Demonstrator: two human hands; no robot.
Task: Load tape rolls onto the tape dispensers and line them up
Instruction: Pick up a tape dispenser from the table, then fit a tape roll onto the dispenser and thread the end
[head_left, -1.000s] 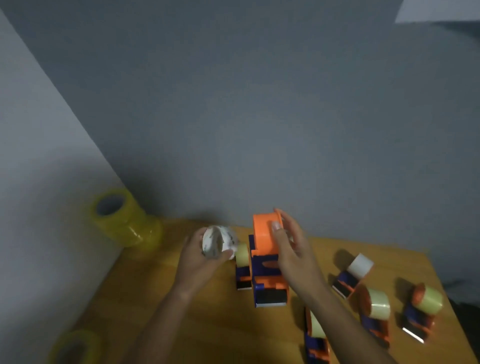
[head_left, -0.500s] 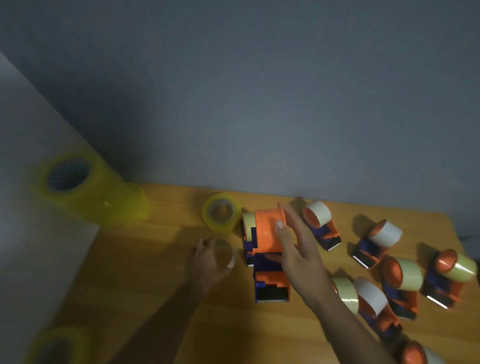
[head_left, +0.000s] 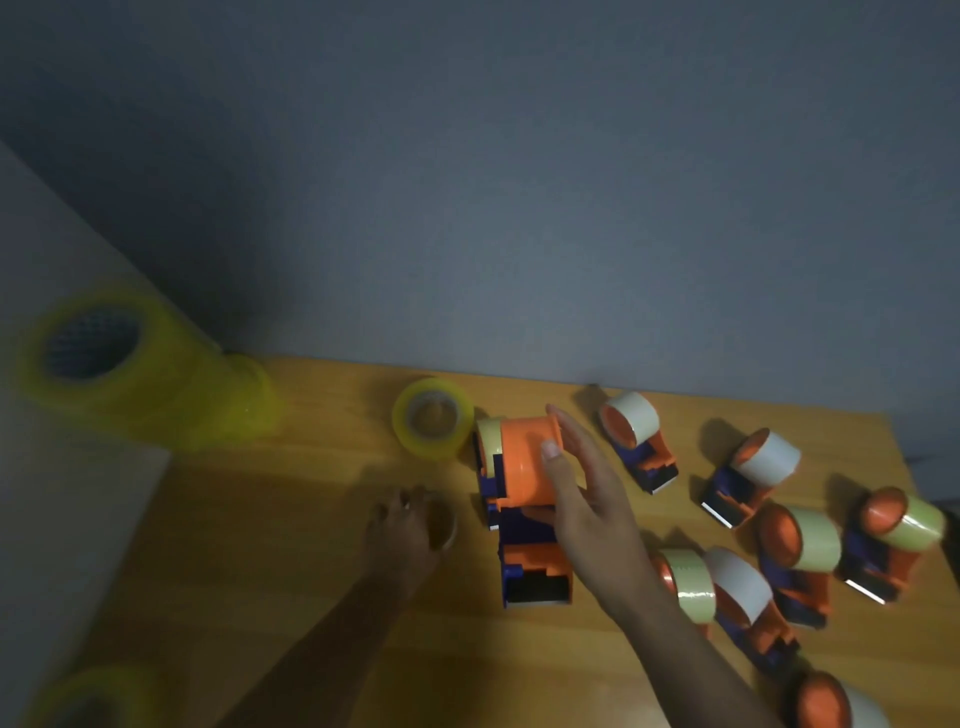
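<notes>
My right hand (head_left: 587, 499) grips an orange and blue tape dispenser (head_left: 527, 499) standing on the wooden table (head_left: 291, 530), thumb on its bare orange drum. Close behind its left side stands a second dispenser (head_left: 487, 452) loaded with pale tape. My left hand (head_left: 402, 527) is low on the table to the left, fingers curled round a small dim ring (head_left: 442, 526). A loose yellow tape roll (head_left: 434, 420) lies just beyond them. Several loaded dispensers sit scattered on the right, among them one at the back (head_left: 636, 439) and one near the right edge (head_left: 896, 540).
A tall stack of yellow tape rolls (head_left: 145, 374) lies in the back left corner against a grey wall. Another yellow roll (head_left: 85, 696) shows blurred at the bottom left. A further loaded dispenser (head_left: 831, 701) sits at the bottom right edge.
My left hand has dropped from beside the dispenser down to the table and now holds a small ring instead of something white. The view has tilted down. My right hand keeps its grip.
</notes>
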